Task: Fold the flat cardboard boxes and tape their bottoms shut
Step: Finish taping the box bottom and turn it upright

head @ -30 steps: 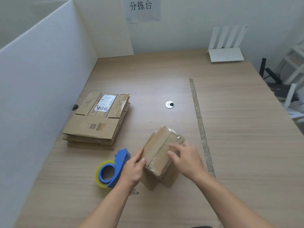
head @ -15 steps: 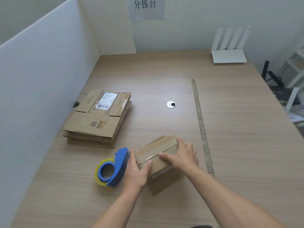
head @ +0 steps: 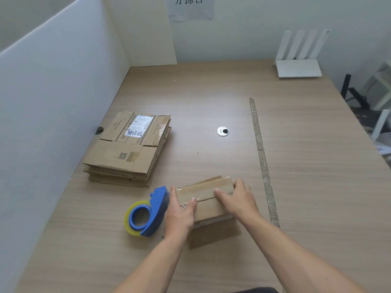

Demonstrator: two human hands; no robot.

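Left hand (head: 179,210) and right hand (head: 238,199) clasp the cardboard box (head: 208,211) at lower centre, apparently seating its tape (head: 203,186); next step likely needs the flat-box stack (head: 129,149).

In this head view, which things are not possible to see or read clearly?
- Wall sign: head view, top edge cuts its characters.
- Label on the flat stack: head view, print too small.
- Box ends: covered by left hand and right hand.
- Dispenser blade: behind the left hand.
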